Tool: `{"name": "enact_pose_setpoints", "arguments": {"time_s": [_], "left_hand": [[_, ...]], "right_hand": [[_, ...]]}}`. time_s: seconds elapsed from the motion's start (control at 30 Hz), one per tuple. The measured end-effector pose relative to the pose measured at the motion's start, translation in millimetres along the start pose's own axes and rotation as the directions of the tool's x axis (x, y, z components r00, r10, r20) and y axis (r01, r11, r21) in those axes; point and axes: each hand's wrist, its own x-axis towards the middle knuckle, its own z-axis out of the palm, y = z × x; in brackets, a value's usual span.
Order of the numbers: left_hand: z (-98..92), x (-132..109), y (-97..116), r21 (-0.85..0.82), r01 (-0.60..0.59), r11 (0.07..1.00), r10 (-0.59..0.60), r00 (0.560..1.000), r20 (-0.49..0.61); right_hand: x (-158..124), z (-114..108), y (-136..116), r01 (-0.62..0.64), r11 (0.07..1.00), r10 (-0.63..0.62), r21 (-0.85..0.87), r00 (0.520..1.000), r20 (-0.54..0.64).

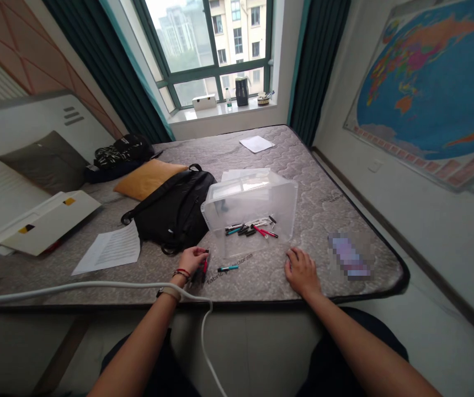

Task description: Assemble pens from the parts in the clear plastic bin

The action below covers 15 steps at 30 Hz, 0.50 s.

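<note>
My left hand [191,261] is closed in a pinch at the top of a red marker [205,266], which has dark ends and stands near the mattress surface. Just right of it a teal marker [228,268] lies on the mattress [257,292]. Palm down on the mattress, my right hand [302,271] rests with its fingers loosely out and holds nothing. Between and beyond the hands, a clear plastic box [253,198] lies tipped on its side, its opening toward me. Several pens and markers [247,229], black, white, red and teal, lie inside.
A black backpack [179,212] lies left of the box, with a printed sheet [110,249] beside it. A blurred-out phone-like object [349,255] is at the right. A white cable [96,285] crosses over my left wrist. The mattress's front edge is close to me.
</note>
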Motion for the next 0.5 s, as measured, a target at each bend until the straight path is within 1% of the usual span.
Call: {"name": "enact_pose_setpoints", "arguments": {"time_s": [0.17,0.27,0.37,0.5], "left_hand": [[-6.4,-2.9,-6.5,0.14,-0.033,0.99,0.035,0.999,-0.016],[-9.7,-4.8,-8.6,0.263,-0.084,0.961,0.101,0.994,-0.051],[-8.7,-5.6,-7.1,0.364,-0.137,0.921,0.175,0.982,-0.075],[-6.6,-8.0,-2.6,0.43,-0.18,0.885,0.234,0.969,-0.075]], "right_hand": [[0.6,-1.3,-0.1,0.005,1.0,-0.005,0.001,1.0,0.015],[0.6,-0.4,0.2,-0.001,1.0,0.001,0.006,1.0,0.018],[0.5,0.2,0.4,-0.008,1.0,0.008,0.005,1.0,0.023],[0.6,-0.3,0.5,-0.007,1.0,0.007,0.001,1.0,0.025]]}}
